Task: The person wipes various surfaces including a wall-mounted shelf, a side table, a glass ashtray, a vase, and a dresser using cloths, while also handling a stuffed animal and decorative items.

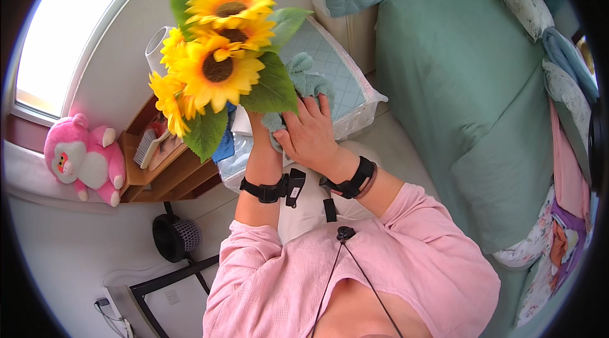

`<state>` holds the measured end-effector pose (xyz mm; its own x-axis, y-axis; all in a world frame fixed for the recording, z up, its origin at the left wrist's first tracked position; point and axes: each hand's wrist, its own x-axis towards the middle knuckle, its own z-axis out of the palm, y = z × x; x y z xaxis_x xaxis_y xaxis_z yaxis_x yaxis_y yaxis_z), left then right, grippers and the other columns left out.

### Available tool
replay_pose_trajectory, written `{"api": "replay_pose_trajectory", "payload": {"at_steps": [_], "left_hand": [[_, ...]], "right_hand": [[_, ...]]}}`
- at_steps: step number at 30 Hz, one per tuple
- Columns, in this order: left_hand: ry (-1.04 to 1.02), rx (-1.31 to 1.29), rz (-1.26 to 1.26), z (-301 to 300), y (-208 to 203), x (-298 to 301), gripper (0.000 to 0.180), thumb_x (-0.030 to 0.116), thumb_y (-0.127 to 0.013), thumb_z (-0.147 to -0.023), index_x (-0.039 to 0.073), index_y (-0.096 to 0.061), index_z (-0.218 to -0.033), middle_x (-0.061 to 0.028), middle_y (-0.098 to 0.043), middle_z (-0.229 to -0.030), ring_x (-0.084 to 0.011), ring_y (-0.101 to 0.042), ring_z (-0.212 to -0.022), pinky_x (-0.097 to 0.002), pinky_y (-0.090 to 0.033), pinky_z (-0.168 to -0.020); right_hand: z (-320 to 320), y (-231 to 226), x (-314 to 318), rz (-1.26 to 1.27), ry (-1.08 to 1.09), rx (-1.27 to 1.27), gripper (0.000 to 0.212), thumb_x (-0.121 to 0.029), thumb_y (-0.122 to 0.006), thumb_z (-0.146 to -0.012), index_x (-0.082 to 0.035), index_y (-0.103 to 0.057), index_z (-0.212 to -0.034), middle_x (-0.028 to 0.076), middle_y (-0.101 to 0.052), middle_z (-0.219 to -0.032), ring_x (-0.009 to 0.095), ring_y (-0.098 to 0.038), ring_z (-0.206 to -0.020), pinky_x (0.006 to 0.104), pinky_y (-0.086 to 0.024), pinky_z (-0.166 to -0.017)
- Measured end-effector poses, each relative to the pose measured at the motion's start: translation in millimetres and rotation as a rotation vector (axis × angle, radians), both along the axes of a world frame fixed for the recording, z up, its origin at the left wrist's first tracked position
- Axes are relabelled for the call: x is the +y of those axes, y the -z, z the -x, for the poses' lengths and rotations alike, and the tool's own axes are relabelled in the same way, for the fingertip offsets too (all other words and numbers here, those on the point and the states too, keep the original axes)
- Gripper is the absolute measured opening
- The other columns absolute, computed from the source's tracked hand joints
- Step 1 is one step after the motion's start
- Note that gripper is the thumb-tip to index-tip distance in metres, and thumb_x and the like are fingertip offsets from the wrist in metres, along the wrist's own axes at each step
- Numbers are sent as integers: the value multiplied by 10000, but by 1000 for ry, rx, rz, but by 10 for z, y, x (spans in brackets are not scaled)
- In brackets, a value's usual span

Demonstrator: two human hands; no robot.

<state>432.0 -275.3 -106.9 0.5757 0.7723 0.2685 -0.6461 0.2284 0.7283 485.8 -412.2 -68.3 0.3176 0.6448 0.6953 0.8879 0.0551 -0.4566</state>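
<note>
Overlapping table (339, 55) near green bed (447, 119): sunflowers (217, 68)

Sunflowers (219, 70) stand ahead of the person, just left of a cloth (307, 79) under the right hand (309, 130), over a covered table (346, 62). Far left, a plush toy (95, 170) sits beside a shelf unit (170, 180) (with a brush (151, 147) in it). Right, a bed (450, 109) bears a pillow (519, 0) at its far end.
</note>
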Motion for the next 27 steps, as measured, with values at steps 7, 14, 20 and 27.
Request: {"api": "replay_pose_trajectory", "payload": {"at_steps": [7, 14, 20, 27], "left_hand": [[-178, 354, -280, 49, -557, -492, 355, 196, -442, -924, 47, -388, -1241, -80, -454, -1221, -186, -458, -1091, -315, -401, -921], [-80, 190, -241, 255, -731, -512, 576, 411, -668, -761, 26, -457, -1133, -109, -545, -1038, -212, -530, -987, -335, -439, -858], [91, 114, -192, 419, -770, -521, 687, 601, -589, -729, 30, -466, -1089, -121, -538, -1014, -244, -519, -976, -377, -420, -882], [112, 232, -206, 440, -673, -490, 655, 522, -586, -757, 17, -455, -1154, -96, -511, -1099, -210, -490, -1047, -317, -387, -928]], "right_hand": [[-294, -197, 41, -69, -113, 218, 406, -290, -532, -797, -1, -504, -1081, 147, -561, -977, 310, -533, -840, 385, -446, -715], [-200, 27, -124, -50, -418, 1034, 346, -287, -428, -907, 16, -487, -1063, 129, -561, -990, 270, -538, -910, 312, -423, -773], [-135, 74, -216, 8, -857, 1788, 648, -449, -522, -839, 56, -416, -1232, 110, -501, -1150, 179, -462, -1060, 283, -347, -923], [-348, -461, -330, 411, -792, 1107, 642, -318, -643, -730, 67, -439, -1203, 131, -521, -1095, 173, -477, -1005, 292, -386, -885]]}}
